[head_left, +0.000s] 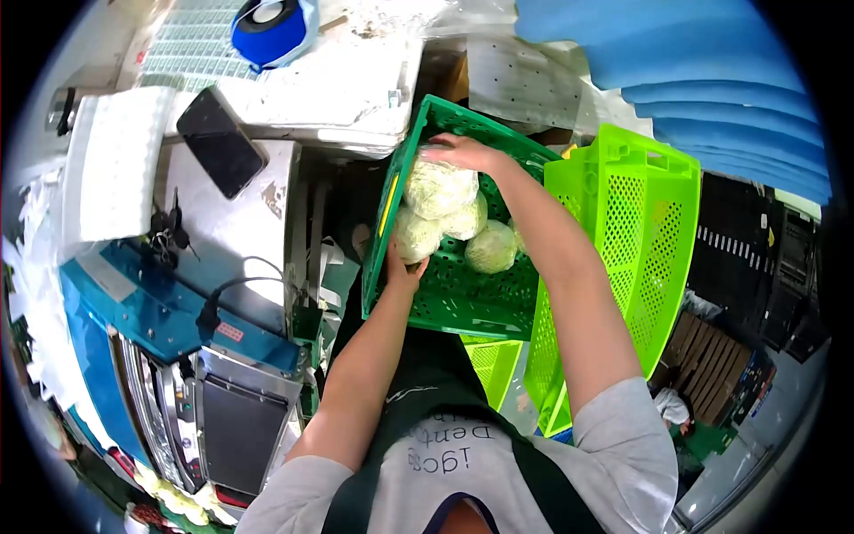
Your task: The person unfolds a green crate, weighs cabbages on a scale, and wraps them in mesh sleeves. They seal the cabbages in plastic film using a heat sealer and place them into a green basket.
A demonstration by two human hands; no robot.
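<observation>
Several pale green cabbages, some with shiny plastic film over them, lie in a dark green crate (471, 316). At the crate's left side, my left hand (406, 269) is curled under the lower left cabbage (415, 235), gripping it. My right hand (464, 153) reaches in from the right, its fingers bent over the far side of the upper cabbage (440, 190); its fingertips are partly hidden. Another cabbage (491, 247) sits apart to the right, touched by neither hand.
Bright green crates (658, 222) stand on the right. To the left are a metal counter (271, 160) with a black phone (221, 142), keys and a cable, and a blue machine (160, 311). A blue roll (267, 34) lies on the white table. Blue sheeting (712, 89) hangs at the upper right.
</observation>
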